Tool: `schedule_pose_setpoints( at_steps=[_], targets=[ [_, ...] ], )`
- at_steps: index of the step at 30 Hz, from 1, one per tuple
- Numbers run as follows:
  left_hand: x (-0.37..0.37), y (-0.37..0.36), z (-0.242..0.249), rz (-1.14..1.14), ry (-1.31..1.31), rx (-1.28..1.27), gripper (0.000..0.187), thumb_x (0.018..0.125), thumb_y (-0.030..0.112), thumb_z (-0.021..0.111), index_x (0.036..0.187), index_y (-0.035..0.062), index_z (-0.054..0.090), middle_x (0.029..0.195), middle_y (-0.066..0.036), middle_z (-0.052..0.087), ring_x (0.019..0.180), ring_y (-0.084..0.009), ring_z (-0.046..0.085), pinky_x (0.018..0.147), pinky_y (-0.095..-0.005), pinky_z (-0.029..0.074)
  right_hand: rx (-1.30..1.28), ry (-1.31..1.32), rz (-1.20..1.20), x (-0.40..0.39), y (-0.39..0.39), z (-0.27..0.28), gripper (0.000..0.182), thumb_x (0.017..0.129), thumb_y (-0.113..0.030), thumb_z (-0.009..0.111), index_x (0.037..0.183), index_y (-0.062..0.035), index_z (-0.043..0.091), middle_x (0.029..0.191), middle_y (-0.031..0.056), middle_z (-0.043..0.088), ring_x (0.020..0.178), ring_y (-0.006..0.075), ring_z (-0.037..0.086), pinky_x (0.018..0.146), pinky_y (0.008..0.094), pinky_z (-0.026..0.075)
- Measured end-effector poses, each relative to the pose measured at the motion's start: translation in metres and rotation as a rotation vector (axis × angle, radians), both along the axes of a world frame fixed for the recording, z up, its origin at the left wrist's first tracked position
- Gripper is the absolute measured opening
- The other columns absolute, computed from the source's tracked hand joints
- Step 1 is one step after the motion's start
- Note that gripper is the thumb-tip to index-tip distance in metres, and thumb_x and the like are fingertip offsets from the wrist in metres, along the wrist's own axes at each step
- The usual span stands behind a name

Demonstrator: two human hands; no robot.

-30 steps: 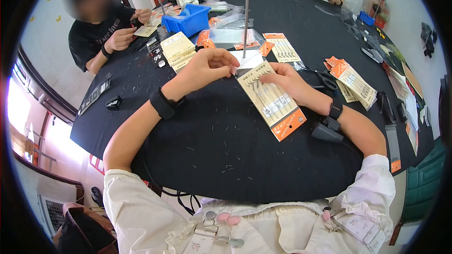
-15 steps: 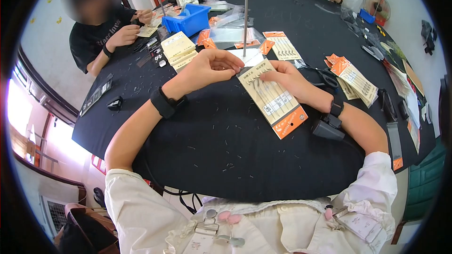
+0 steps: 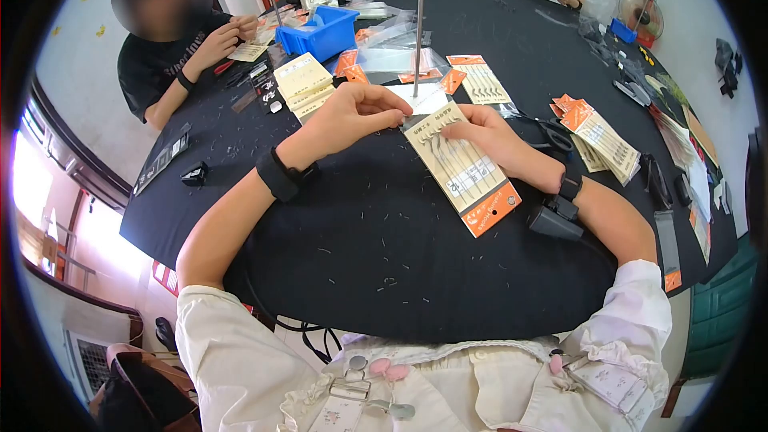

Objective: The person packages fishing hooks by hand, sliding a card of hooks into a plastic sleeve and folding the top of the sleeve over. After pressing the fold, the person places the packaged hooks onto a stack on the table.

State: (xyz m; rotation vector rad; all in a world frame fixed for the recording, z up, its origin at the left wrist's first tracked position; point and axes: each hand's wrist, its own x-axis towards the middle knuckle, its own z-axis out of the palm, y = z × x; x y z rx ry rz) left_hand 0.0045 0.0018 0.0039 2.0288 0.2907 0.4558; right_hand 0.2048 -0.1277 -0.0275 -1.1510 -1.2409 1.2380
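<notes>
A beige card with an orange end (image 3: pixel 464 168) is held at an angle above the black cloth, with several small hooks across its upper part. My right hand (image 3: pixel 496 142) grips its upper right edge, thumb on the front by the hooks. At its upper left corner is my left hand (image 3: pixel 352 122), thumb and index finger pinched together; what lies between those fingertips is too small to tell. Behind my hands rises a thin metal rod (image 3: pixel 418 32), with white paper (image 3: pixel 424 99) at its foot.
Beyond my left hand sit stacked beige cards (image 3: pixel 302 80) and a blue bin (image 3: pixel 322 34). Scissors (image 3: pixel 554 134) and a pile of hook cards (image 3: pixel 602 140) lie right. A co-worker (image 3: pixel 172 40) sits at the left; two more are across the black table (image 3: pixel 360 272).
The co-worker at the left has raised the hand nearer me a little. My hands and the card have barely moved.
</notes>
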Motion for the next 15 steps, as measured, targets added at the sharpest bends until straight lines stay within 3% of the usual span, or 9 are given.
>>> schedule_pose_setpoints(
  at_steps=[7, 15],
  targets=[
    [0.0005, 0.0042, -0.0025, -0.009, -0.019, -0.040, 0.018, 0.085, 0.008, 0.057, 0.099, -0.0024, 0.061, 0.086, -0.004, 0.063, 0.081, -0.0081, 0.059, 0.074, -0.0206, 0.047, 0.001, 0.022, 0.001, -0.0008, -0.0004, 0.0008, 0.025, 0.083, -0.012, 0.057, 0.103, 0.0033, 0.057, 0.088, 0.0080, 0.064, 0.068, 0.0080, 0.062, 0.058, 0.0200, 0.050],
    [-0.0003, 0.0002, -0.0037, 0.047, 0.005, 0.026, 0.018, 0.075, 0.014, 0.067, 0.088, 0.0024, 0.061, 0.079, -0.003, 0.062, 0.075, -0.0072, 0.059, 0.068, -0.0197, 0.046, 0.008, 0.014, -0.002, -0.0010, -0.0015, 0.0017, 0.025, 0.083, -0.013, 0.056, 0.103, 0.0034, 0.057, 0.088, 0.0078, 0.064, 0.070, 0.0081, 0.062, 0.059, 0.0202, 0.049]
  ],
)
